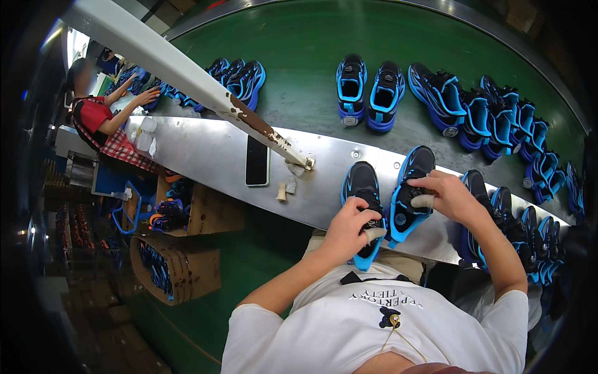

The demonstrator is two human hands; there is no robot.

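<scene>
on steel ledge (pixel 205 156), left hand (pixel 349 227) gripping black-blue sneaker (pixel 363 187), right hand (pixel 450 194) pinching second sneaker (pixel 408 199)

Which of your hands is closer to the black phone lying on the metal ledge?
Left. The left hand rests on a black-and-blue shoe just right of the phone; the right hand is farther right, on the next shoe.

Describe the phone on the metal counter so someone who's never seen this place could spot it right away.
Find the long steel counter that runs along the green conveyor belt. The phone lies flat on it, left of the two sneakers being handled. It is the only flat, black, glossy rectangle there; the scraps beside it are small and pale.
</scene>
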